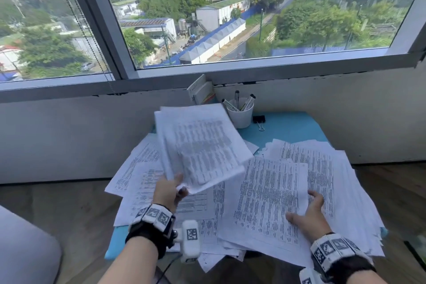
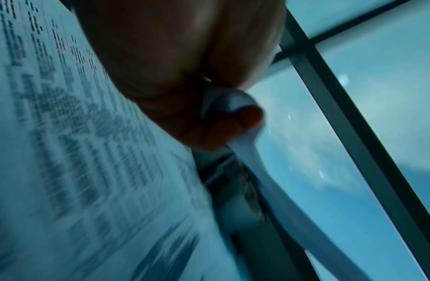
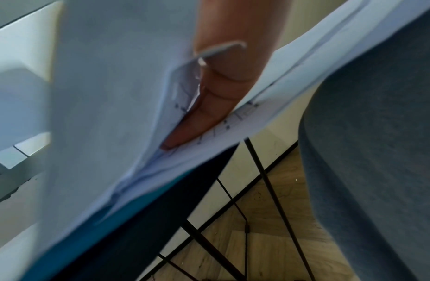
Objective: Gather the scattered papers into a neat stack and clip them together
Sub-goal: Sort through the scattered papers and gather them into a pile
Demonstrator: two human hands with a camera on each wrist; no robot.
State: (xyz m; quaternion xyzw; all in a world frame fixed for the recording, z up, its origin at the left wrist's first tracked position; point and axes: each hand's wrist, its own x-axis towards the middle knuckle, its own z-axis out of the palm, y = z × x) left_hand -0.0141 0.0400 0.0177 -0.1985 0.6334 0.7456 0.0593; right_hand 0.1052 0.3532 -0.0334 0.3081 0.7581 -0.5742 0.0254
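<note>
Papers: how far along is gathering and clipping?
Done: a bundle is gathered, raised in the grip of the left hand. In hand: the right hand slips fingers under the next sheet. Left: many loose sheets cover the table; the binder clip lies unused beside the cup.

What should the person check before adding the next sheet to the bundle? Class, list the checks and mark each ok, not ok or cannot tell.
1. Left hand holds the bundle: ok, it pinches the near corner.
2. Bundle edges squared: not ok, the sheets are offset at the far end.
3. Right hand on the next sheet: ok, a straight finger lies between sheets.
4. Loose papers all gathered: not ok, many lie spread over the table.
5. Clip free to take: ok, it lies on the table beside the cup.
</note>
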